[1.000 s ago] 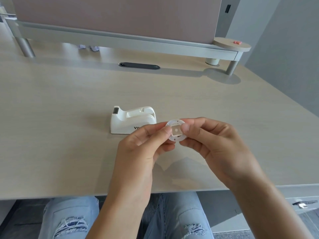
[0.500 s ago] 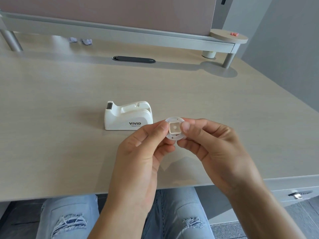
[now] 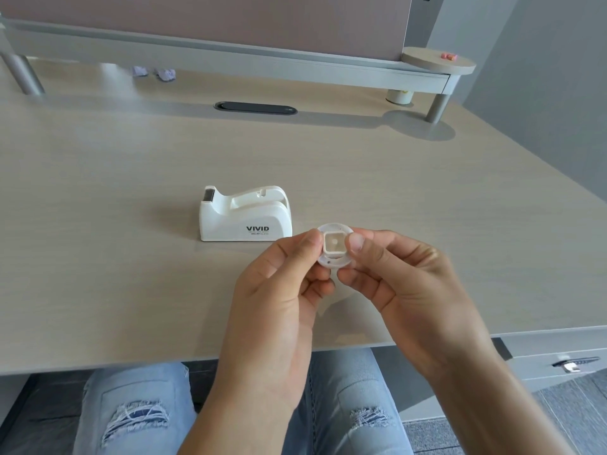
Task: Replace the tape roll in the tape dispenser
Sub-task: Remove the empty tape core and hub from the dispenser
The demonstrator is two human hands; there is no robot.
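A white tape dispenser (image 3: 244, 213) marked VIVID stands on the pale wooden desk (image 3: 131, 257), its cutter end to the left and its roll cradle holding nothing. Just right of it and nearer to me, both hands hold a small white round spool hub (image 3: 334, 247) with a square recess in its face. My left hand (image 3: 282, 307) pinches its left edge between thumb and fingers. My right hand (image 3: 407, 290) pinches its right edge the same way. No roll of tape shows around the hub.
A grey shelf rail (image 3: 230, 57) on metal legs runs along the back of the desk, with a black cable slot (image 3: 255, 108) in front of it. A small white roll-like object (image 3: 399, 96) stands under the shelf's right end. Crumpled paper bits (image 3: 166, 73) lie at the back left.
The view has tilted slightly, so the dispenser sits further left and its VIVID label is fully uncovered. Both hands still pinch the hub in the same spot.
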